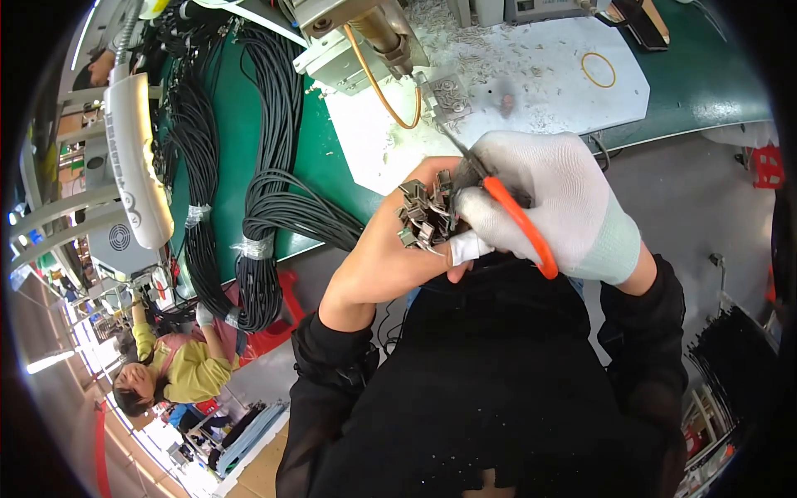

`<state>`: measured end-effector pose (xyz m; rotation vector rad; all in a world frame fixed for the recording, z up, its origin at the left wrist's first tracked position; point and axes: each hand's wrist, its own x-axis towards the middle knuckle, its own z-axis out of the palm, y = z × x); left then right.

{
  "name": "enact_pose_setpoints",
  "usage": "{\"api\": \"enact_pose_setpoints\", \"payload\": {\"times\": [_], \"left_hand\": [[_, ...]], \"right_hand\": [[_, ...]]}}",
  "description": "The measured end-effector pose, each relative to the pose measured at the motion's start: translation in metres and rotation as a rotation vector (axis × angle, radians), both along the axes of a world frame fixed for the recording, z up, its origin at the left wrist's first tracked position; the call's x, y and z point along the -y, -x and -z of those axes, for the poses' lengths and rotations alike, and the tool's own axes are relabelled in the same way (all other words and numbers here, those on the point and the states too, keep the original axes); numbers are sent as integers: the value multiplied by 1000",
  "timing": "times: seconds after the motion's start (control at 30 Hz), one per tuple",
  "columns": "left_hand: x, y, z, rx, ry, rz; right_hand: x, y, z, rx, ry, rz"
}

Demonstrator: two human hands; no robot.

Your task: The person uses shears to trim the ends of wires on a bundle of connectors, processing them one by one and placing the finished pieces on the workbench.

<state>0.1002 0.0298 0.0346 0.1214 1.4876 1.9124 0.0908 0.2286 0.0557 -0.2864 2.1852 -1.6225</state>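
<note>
My left hand (pixel 371 253), bare with white tape around one digit, is closed around a cluster of small metal connectors (pixel 425 214). Their silvery ends stick out above its fingers. In a white glove, my right hand (pixel 560 187) grips a hand tool with a curved orange handle (pixel 525 228) and a thin dark metal tip pointing up and away; its exact kind is hard to tell. The gloved fingers meet the left hand beside the connectors, hiding part of them. Black cables (pixel 307 212) run behind my left wrist.
Ahead stands a bench machine (pixel 378 41) over a white board (pixel 531 91) strewn with metal scraps. A yellow band (pixel 598 70) lies there. Tied black cable bundles (pixel 270 124) cover the green bench (pixel 328 158) at left. Beyond a lamp (pixel 133 158), a co-worker (pixel 187 365) sits.
</note>
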Motion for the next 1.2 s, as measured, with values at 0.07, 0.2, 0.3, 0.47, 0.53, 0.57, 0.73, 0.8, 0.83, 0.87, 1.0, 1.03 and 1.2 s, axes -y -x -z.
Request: {"api": "enact_pose_setpoints", "payload": {"times": [0.07,0.2,0.3,0.47,0.53,0.57,0.73,0.8,0.83,0.87,1.0,1.03,1.2], "left_hand": [[5,-3,1,-88,77,-94],[10,-5,-8,-87,154,-74],[10,-5,-4,-93,-9,25],[0,-15,-12,-373,73,70],[2,-22,-13,-648,134,-23],[-1,-24,-10,-779,163,-64],[-11,-23,9,-921,200,-248],[-11,-25,8,-1052,182,-269],[-11,-25,8,-1119,173,-275],[-11,-25,9,-1130,167,-273],[-12,-19,6,-1068,28,-191],[-13,-19,4,-928,6,-232],[-8,-18,-1,-734,32,-248]], "right_hand": [[3,4,2,40,52,25],[7,-13,1,-69,-25,143],[5,-27,10,-767,-278,109],[-8,-40,19,-61,4,149],[-12,-36,22,221,435,98],[-11,-36,25,213,427,75],[-5,-32,60,-81,381,171],[-10,-28,73,-802,-88,102],[-8,-31,69,-813,-93,105],[-6,-38,64,-722,-32,116],[-4,-43,60,-520,68,192],[-9,-40,65,-476,45,235],[-16,-36,41,1,120,256]]}}
